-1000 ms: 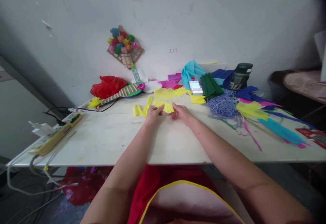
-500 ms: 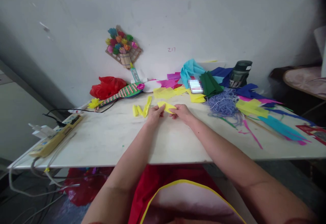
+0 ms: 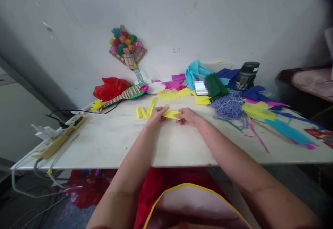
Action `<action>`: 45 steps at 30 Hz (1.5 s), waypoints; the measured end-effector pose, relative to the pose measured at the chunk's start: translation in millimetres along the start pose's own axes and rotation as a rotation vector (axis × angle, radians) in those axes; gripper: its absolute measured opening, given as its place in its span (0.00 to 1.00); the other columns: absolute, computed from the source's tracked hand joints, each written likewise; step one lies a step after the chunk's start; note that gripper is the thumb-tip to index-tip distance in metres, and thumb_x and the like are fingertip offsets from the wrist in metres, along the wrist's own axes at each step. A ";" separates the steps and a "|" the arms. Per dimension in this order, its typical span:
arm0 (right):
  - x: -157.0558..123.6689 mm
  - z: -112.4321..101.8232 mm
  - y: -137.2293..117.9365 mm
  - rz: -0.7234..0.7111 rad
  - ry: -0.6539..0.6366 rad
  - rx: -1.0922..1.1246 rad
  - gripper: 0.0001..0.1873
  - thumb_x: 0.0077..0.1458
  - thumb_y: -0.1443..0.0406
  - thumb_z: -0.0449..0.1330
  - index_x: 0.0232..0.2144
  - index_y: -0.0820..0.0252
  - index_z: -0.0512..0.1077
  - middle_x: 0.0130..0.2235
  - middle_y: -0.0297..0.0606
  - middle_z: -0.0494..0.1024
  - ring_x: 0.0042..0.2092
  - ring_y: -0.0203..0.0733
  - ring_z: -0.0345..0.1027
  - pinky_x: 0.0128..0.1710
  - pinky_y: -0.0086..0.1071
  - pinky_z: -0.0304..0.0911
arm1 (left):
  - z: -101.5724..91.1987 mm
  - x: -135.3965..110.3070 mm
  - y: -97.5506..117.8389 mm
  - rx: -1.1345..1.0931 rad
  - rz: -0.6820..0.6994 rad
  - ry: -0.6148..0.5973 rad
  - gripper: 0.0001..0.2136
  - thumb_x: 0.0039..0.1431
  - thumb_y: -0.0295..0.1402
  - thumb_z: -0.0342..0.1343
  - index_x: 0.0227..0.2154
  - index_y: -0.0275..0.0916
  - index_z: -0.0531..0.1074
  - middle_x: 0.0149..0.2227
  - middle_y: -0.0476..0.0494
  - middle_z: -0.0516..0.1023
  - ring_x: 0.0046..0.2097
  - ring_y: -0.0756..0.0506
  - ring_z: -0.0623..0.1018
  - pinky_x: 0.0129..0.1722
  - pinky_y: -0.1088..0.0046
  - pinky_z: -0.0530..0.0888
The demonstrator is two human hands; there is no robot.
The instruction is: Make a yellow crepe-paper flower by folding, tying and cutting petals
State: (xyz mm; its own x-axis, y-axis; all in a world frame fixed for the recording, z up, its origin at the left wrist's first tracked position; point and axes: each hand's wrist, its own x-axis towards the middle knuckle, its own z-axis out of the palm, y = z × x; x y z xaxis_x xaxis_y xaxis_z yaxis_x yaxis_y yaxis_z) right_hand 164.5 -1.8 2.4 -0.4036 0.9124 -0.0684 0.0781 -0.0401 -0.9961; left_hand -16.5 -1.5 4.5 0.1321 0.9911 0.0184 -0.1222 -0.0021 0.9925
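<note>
A strip of yellow crepe paper (image 3: 172, 114) is stretched between my two hands, just above the table. My left hand (image 3: 157, 114) pinches its left end, and my right hand (image 3: 187, 115) pinches the right end; the fingertips beneath the paper are partly hidden. Just left of my left hand lie several folded yellow paper pieces (image 3: 142, 112), one of them longer and standing out toward the wall. Beyond my hands, flat yellow crepe sheets (image 3: 170, 94) rest on the table.
A phone (image 3: 200, 87) leans near green and blue paper. Purple yarn (image 3: 228, 105) lies tangled to the right, by a dark bottle (image 3: 247, 76). A decorated lute-shaped craft (image 3: 127, 94) and red plastic bag (image 3: 111, 88) sit back left. A power strip (image 3: 61, 137) lines the left edge.
The yellow paper between my hands has gone from a pointed, folded-looking shape to a flatter, straighter strip. My right hand has shifted slightly to the right.
</note>
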 end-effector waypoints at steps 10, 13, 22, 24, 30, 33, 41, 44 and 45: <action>-1.0 -1.3 0.1 -0.011 -0.032 -0.025 0.09 0.42 0.65 0.63 0.24 0.65 0.68 0.19 0.37 0.74 0.16 0.30 0.62 0.16 0.23 0.60 | -4.3 0.8 -11.0 0.219 0.005 -0.119 0.17 0.36 0.40 0.64 0.27 0.33 0.69 0.17 0.50 0.70 0.18 0.55 0.66 0.18 0.80 0.62; 0.2 -1.7 1.1 -0.020 -0.014 0.002 0.11 0.42 0.63 0.64 0.25 0.65 0.68 0.20 0.38 0.75 0.17 0.30 0.63 0.16 0.23 0.60 | -3.1 1.0 -11.3 0.211 0.011 -0.107 0.16 0.35 0.39 0.64 0.24 0.34 0.68 0.16 0.51 0.69 0.17 0.55 0.66 0.17 0.80 0.61; 2.3 -2.3 1.5 -0.038 0.115 0.132 0.14 0.47 0.56 0.59 0.27 0.64 0.68 0.21 0.40 0.75 0.17 0.33 0.64 0.16 0.25 0.61 | 3.4 -0.9 -6.7 0.122 0.039 -0.049 0.16 0.37 0.38 0.63 0.26 0.33 0.67 0.19 0.49 0.71 0.18 0.53 0.69 0.19 0.78 0.66; 2.5 -2.7 1.3 -0.048 0.123 0.168 0.15 0.47 0.56 0.59 0.28 0.64 0.68 0.22 0.40 0.76 0.18 0.33 0.65 0.16 0.26 0.62 | 3.8 -0.5 -7.0 0.118 0.041 -0.041 0.16 0.37 0.38 0.63 0.26 0.33 0.67 0.19 0.49 0.72 0.18 0.53 0.70 0.19 0.78 0.67; 2.9 -0.3 1.6 -0.052 0.113 0.137 0.10 0.40 0.64 0.64 0.27 0.63 0.69 0.23 0.36 0.75 0.19 0.31 0.65 0.16 0.23 0.60 | 5.9 0.2 -8.1 0.123 0.058 -0.041 0.16 0.37 0.38 0.63 0.26 0.33 0.67 0.18 0.49 0.72 0.18 0.52 0.70 0.20 0.78 0.67; 4.1 1.7 2.8 -0.079 0.160 0.103 0.08 0.39 0.67 0.64 0.24 0.63 0.68 0.18 0.32 0.73 0.17 0.30 0.63 0.15 0.22 0.59 | 6.6 0.4 -7.9 0.125 0.060 -0.075 0.16 0.37 0.37 0.63 0.27 0.33 0.67 0.19 0.48 0.73 0.20 0.51 0.72 0.21 0.77 0.68; 2.6 0.2 2.0 -0.139 0.189 0.098 0.08 0.37 0.67 0.63 0.25 0.64 0.70 0.19 0.32 0.73 0.17 0.29 0.62 0.17 0.23 0.60 | 4.3 -0.5 -7.3 0.068 0.033 -0.157 0.16 0.40 0.37 0.62 0.31 0.34 0.68 0.23 0.46 0.76 0.22 0.50 0.74 0.22 0.76 0.70; 1.6 -0.5 1.2 -0.144 0.181 0.122 0.11 0.36 0.66 0.64 0.27 0.64 0.71 0.19 0.32 0.74 0.17 0.30 0.62 0.18 0.24 0.60 | 4.6 -2.2 -5.9 0.016 0.027 -0.168 0.16 0.40 0.35 0.62 0.33 0.33 0.68 0.23 0.45 0.76 0.22 0.50 0.75 0.22 0.77 0.70; 1.7 -0.8 1.3 -0.144 0.181 0.132 0.11 0.36 0.66 0.64 0.27 0.64 0.71 0.19 0.32 0.74 0.17 0.30 0.62 0.18 0.24 0.60 | 4.8 -2.9 -5.2 -0.007 0.026 -0.175 0.17 0.40 0.35 0.62 0.33 0.33 0.68 0.24 0.45 0.77 0.23 0.50 0.75 0.23 0.77 0.70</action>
State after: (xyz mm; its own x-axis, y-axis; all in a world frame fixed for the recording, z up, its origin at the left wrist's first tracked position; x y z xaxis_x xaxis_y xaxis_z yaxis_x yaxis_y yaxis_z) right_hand 164.7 0.0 1.0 -0.2318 0.9700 0.0736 -0.0924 0.0534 -0.9943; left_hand -11.5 -5.0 -0.2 0.2981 0.9523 0.0651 -0.1342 -0.0257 0.9906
